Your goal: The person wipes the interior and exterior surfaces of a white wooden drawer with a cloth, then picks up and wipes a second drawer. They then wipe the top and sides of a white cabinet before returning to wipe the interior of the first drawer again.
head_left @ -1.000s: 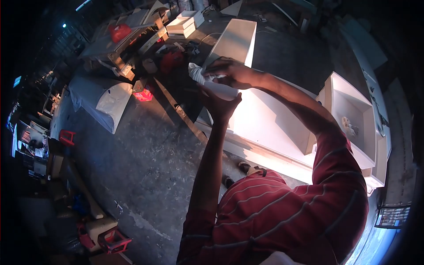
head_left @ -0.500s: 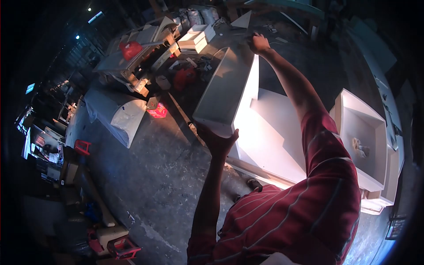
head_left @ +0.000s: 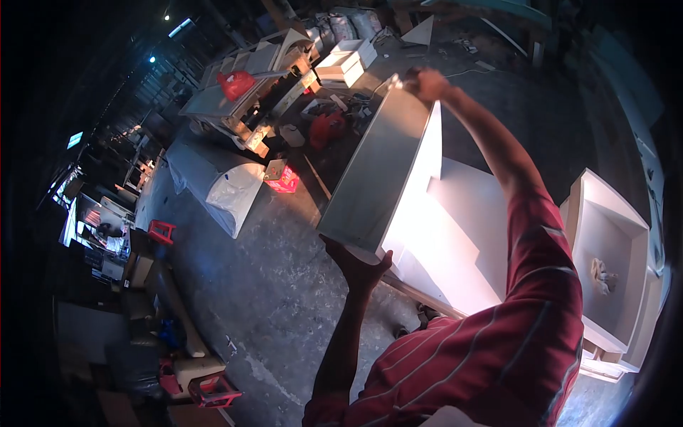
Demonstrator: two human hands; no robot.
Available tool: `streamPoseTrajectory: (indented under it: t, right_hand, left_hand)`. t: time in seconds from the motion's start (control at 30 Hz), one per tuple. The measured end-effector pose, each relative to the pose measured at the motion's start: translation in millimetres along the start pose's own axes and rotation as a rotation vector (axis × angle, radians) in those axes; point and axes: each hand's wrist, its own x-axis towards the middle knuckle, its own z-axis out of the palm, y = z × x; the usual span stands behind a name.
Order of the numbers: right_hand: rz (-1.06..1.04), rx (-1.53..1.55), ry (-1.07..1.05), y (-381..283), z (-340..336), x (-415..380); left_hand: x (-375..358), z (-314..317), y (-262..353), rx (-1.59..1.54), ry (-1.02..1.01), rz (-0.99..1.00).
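A long white box like a drawer (head_left: 373, 174) is tilted up on its side, its pale greyish outer face toward the left and its brightly lit side toward the right. My left hand (head_left: 359, 269) is wrapped round its near lower end, thumb on the lit side and fingers underneath. At the far upper end, my right hand (head_left: 430, 85) is closed at the top corner, with something small and dark at its fingers that I cannot make out. Under and to the right of the box lies a wide white panel (head_left: 473, 213).
On the right stands another white open drawer (head_left: 626, 235) with a crumpled cloth (head_left: 603, 276) inside. To the left are a plastic-covered piece (head_left: 231, 188), a red carton (head_left: 282, 178) and red stools (head_left: 162, 231). A worktable (head_left: 213, 103) bears a red bag (head_left: 236, 84).
My right hand has moved slightly down and right in view and is more tightly closed at the far corner. The whole scene has shifted right and down; the left hand keeps its grip.
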Motion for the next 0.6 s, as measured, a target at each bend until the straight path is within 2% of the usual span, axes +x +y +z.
streamPoseTrajectory:
  t: [0.03, 0.13, 0.17, 0.2, 0.23, 0.27, 0.33, 0.37, 0.4, 0.47, 0.5, 0.57, 0.6]
  right_hand:
    - [0.256, -0.101, -0.006, 13, -8, 8]
    - [0.169, 0.029, -0.047, 32, 7, 28]
    - [0.230, 0.074, 0.046, -2, 2, 12]
    - [-0.017, 0.243, 0.232, -68, -35, -30]
    - [-0.182, 0.306, 0.182, -92, -35, -49]
    - [-0.262, 0.443, 0.061, -115, -35, -68]
    - [-0.497, 0.173, 0.163, -133, -35, -93]
    - [-0.504, 0.301, 0.221, -106, -12, -79]
    - [-0.348, 0.081, 0.229, -96, -15, -77]
    - [-0.368, -0.128, 0.237, -48, -1, -49]
    - [-0.378, -0.133, 0.230, -43, 1, -48]
    - [-0.206, 0.055, 0.072, -57, -11, -45]
    - [-0.189, 0.280, 0.014, -79, -15, -57]
  left_hand:
    - [-1, 1, 0, 0.001, -0.007, 0.002]
    - [0, -1, -3, 0.044, 0.002, 0.030]
    - [1, 0, -4, 0.039, 0.005, 0.039]
    - [0, 2, -4, 0.033, 0.011, 0.044]
    - [-1, 2, -5, 0.032, 0.015, 0.032]
    - [0, 3, -5, 0.056, 0.026, 0.061]
    - [-2, 4, -7, 0.077, 0.034, 0.074]
    - [-2, 6, -9, 0.070, 0.032, 0.080]
    - [-3, 6, -10, 0.066, 0.027, 0.085]
    - [-3, 8, -11, 0.053, 0.026, 0.072]
    - [-2, 9, -10, 0.045, 0.030, 0.067]
    - [-1, 10, -8, 0.047, 0.043, 0.075]
    - [-1, 11, -8, 0.056, 0.047, 0.088]
